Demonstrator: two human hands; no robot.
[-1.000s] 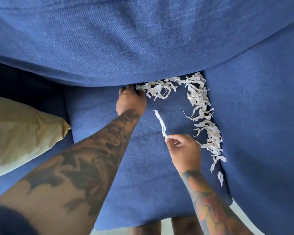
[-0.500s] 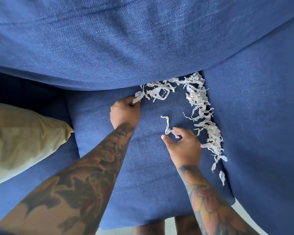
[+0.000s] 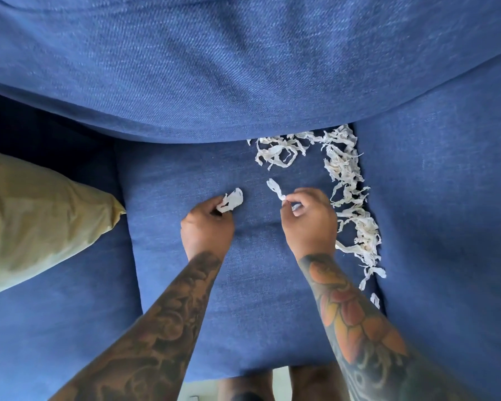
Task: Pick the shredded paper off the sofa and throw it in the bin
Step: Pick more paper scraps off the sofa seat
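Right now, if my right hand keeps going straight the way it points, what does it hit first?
Probably the shredded paper by the back cushion; the right hand points up-left over bare seat cushion, though depth is unclear.

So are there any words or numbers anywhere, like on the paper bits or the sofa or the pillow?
None to read.
Shredded paper: plain white strips, no print showing.
Blue sofa: plain weave, no label in view.
Yellow pillow: no tag or writing.
Paper pieces held in the left hand and right hand: blank as far as can be seen.
Tattoos on both arms: pictures, no letters to make out.
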